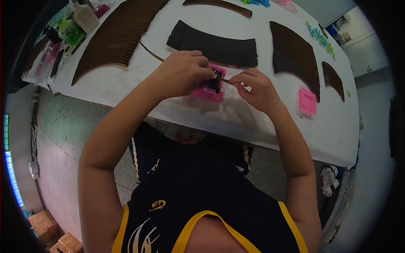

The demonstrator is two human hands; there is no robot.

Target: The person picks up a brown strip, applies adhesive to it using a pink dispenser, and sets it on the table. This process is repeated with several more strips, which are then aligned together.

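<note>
My left hand [185, 74] is closed, its fingertips at a small black bottle-like object [214, 82] that sits in a pink holder [217, 96] near the table's front edge. A thin brown strip [151, 52] runs in behind this hand from the left and seems to come out over the black object. The short end on the right is pinched between thumb and forefinger of my right hand [259, 90]. The left fingertips' exact hold is partly hidden. Just beyond both hands lies a curved black sheet [213, 44] of strips laid side by side.
Fans of brown strips lie on the white table [270, 130], a large one [120, 36] left and smaller ones [293, 57] right. A pink tray [307, 101] stands right. Green bottle [71, 31] and other containers crowd the far left. Small coloured pieces [320, 40] lie far right.
</note>
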